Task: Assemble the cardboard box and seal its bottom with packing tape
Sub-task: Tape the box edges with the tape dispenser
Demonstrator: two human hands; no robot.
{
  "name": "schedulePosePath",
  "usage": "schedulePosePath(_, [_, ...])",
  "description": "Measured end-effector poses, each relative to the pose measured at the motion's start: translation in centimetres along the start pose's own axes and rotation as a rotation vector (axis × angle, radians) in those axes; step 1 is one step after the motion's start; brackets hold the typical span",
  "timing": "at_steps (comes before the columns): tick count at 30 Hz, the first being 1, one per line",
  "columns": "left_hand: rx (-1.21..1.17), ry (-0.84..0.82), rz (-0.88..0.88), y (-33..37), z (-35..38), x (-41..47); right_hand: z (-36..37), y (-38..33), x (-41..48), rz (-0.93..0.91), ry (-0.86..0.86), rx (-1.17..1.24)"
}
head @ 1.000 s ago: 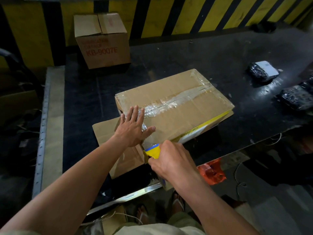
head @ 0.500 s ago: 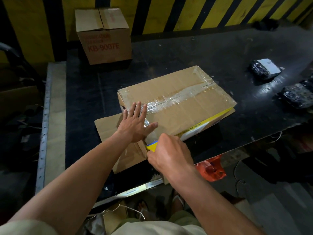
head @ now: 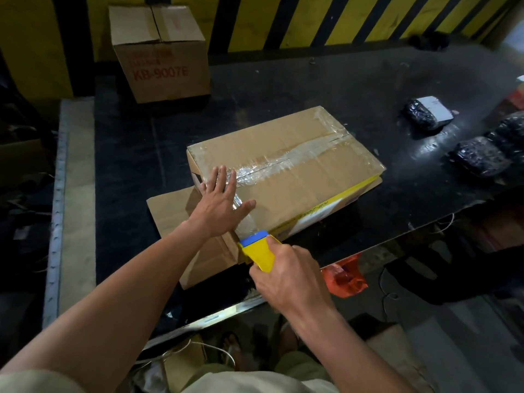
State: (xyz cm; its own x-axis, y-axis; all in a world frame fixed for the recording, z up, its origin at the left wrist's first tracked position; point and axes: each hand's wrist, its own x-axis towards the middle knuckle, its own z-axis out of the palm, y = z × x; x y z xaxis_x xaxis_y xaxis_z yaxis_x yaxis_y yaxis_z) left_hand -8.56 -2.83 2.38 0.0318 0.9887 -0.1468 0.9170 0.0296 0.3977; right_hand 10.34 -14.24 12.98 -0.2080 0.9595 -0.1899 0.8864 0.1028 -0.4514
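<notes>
A flat brown cardboard box [head: 306,165] lies upside down on the black table [head: 283,89], with clear packing tape [head: 283,158] running along its middle seam and down its near-left end. My left hand [head: 219,201] rests flat, fingers spread, on the box's near-left corner over the tape. My right hand [head: 286,276] grips a yellow and blue tape dispenser [head: 256,249] just below that corner, at the table's near side. A strip of tape stretches from the dispenser up to the box.
A closed carton marked KB-9007E [head: 160,52] stands at the back left. Black wrapped parcels [head: 425,113] [head: 482,158] lie at the right. A loose cardboard flap [head: 170,211] juts out by the near-left. An orange bag [head: 344,277] hangs below the table edge.
My right hand has pulled the dispenser down and toward me, so more of its yellow body shows. My left hand has stayed on the box corner.
</notes>
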Motion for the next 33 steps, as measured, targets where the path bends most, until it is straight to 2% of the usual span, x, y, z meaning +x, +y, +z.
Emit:
schedulePosePath(7, [-0.009,0.018,0.005,-0.1,-0.2,-0.2,-1.4,1.0,0.6,0.006,0.007,0.090])
schedulePosePath(12, [-0.029,0.014,0.009,0.0,-0.2,-0.2,-0.6,-0.4,-0.2,-0.031,-0.018,-0.048])
schedulePosePath(24, [-0.007,0.007,0.008,-0.1,-0.1,0.0,-4.6,-1.2,6.4,0.173,-0.249,-0.009])
schedulePosePath(28, [-0.017,0.015,-0.005,-0.1,0.1,0.1,-3.3,-1.1,3.4,0.040,-0.153,-0.107])
schedulePosePath(33, [-0.016,0.012,0.003,-0.1,0.0,0.2,-1.1,1.5,-0.9,-0.067,0.029,0.043])
